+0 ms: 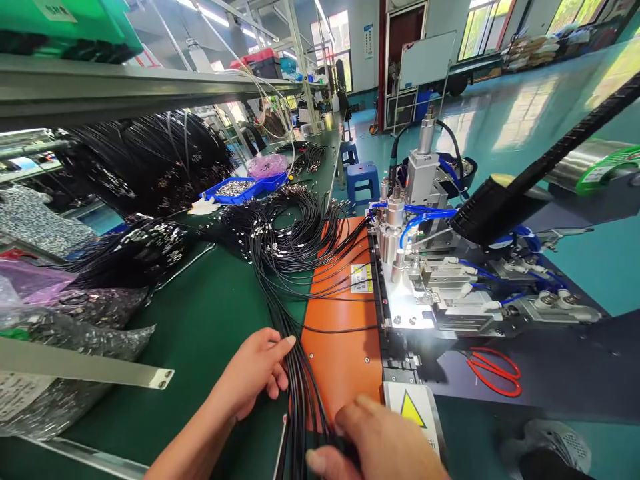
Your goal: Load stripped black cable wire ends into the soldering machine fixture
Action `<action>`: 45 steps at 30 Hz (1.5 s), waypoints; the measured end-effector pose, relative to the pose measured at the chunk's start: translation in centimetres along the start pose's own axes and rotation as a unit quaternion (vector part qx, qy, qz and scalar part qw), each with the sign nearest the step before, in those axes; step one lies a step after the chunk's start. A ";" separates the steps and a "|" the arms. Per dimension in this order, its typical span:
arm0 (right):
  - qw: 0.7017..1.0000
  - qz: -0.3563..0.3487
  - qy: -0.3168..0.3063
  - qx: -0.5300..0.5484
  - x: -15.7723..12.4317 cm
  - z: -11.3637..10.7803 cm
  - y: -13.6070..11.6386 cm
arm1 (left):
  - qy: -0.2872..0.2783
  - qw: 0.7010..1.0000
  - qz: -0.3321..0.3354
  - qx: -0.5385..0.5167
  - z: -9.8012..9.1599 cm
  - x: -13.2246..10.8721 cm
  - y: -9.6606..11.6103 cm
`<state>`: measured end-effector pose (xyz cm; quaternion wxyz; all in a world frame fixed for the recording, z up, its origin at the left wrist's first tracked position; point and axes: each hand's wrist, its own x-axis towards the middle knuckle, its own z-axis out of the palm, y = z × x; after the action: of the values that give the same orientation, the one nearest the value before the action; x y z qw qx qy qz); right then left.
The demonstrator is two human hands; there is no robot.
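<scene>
A long bundle of black cables runs from the coiled pile toward me, along the left edge of the orange plate. My left hand is at the bundle's left side, fingers loosely curved and apart, the thumb tip against the outer cables. Lower down, my right hand is slightly blurred. Some black cables pass between its thumb and fingers, and their ends are hidden there. Several single cables cross the plate to the metal machine, with their tips lined along its edge.
Blue trays of small metal parts stand behind the cable pile. Plastic bags and a flat metal strip are at left. Red-handled scissors lie right of the machine. A black hose hangs over it. A shelf overhangs the left.
</scene>
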<state>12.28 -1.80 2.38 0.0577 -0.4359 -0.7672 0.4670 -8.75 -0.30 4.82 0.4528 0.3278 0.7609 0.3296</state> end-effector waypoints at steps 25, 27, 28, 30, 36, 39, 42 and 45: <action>0.795 -0.016 -0.084 0.600 2.0 -2.4 -0.7 | -0.241 0.951 0.172 0.094 1.3 -4.5 3.8; 0.785 -0.017 -0.084 0.613 1.9 -2.9 -0.8 | -0.254 0.932 0.226 0.126 1.6 -4.9 4.2; 0.787 -0.012 -0.080 0.612 1.9 -3.1 -0.8 | -0.269 0.923 0.236 0.141 1.6 -4.9 4.3; 0.792 0.012 -0.071 0.606 1.7 -3.7 -0.8 | -0.266 0.922 0.209 0.186 1.0 -4.2 4.2; 0.858 0.057 -0.042 0.510 1.3 -4.5 -0.5 | 0.117 0.945 0.104 0.288 -3.2 3.7 1.5; 0.897 0.068 -0.080 0.428 1.2 -3.9 -0.7 | 0.170 0.945 0.087 0.267 -4.1 6.5 0.3; 0.935 0.034 -0.088 0.341 1.1 -2.3 -1.0 | 0.175 0.958 0.069 0.215 -4.4 6.7 -0.1; 0.961 0.004 -0.064 0.269 1.2 0.1 -1.3 | 0.148 0.979 0.057 0.128 -4.8 5.8 0.2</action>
<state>10.65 -1.22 2.95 0.1221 -0.3761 -0.6135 0.6836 -15.26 3.44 4.04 0.2700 0.3741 0.8352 0.2993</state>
